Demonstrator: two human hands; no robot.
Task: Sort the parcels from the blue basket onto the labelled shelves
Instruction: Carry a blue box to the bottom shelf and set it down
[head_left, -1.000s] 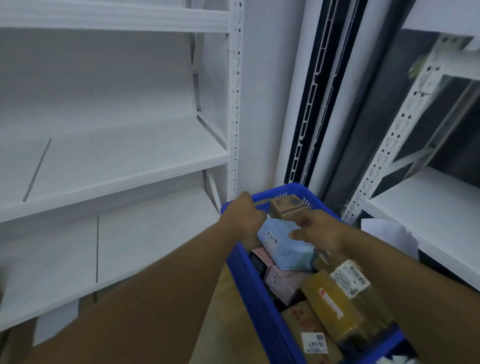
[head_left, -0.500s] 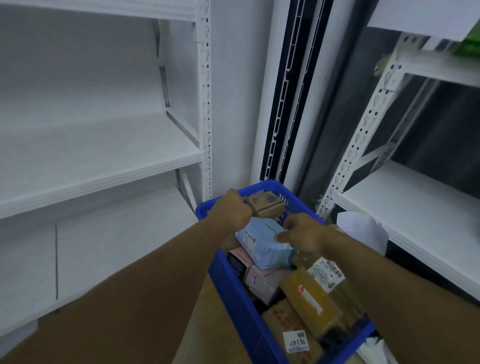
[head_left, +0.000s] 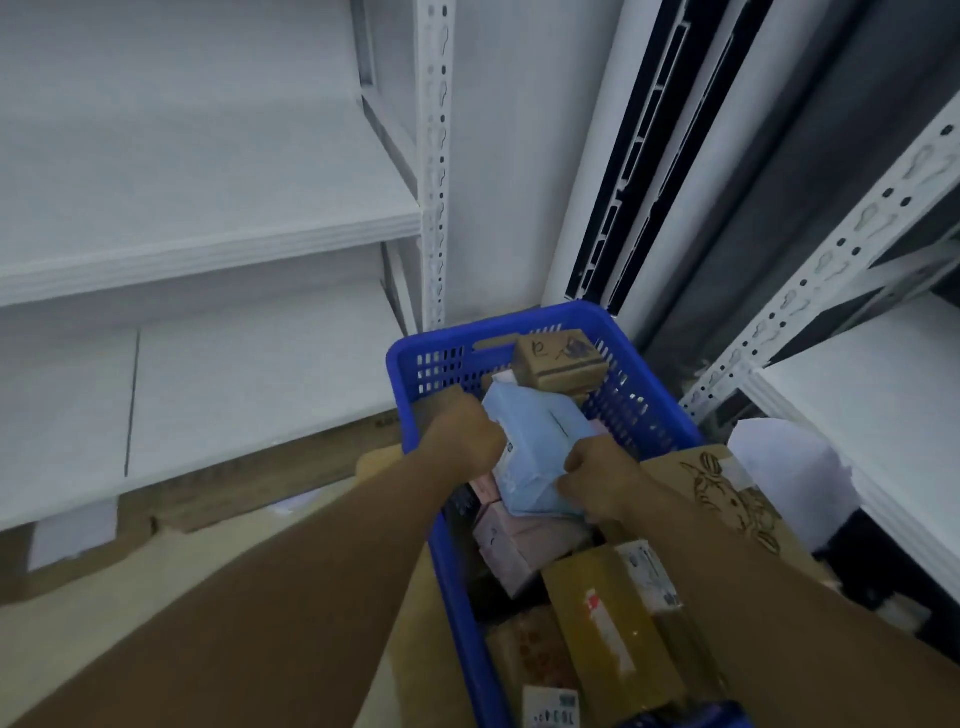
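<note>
Printed cardboard (beside white paper)

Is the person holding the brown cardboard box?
No, left hand and right hand grip the light blue parcel; the brown cardboard box lies untouched in the blue plastic basket.

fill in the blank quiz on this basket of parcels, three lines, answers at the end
1. The left hand and right hand both grip a light ____ soft parcel.
2. Partly under it lies a pale ____ wrapped package.
3. The small brown box at the far end of the blue plastic basket is made of ____.
Missing words: blue; pink; cardboard.
</note>
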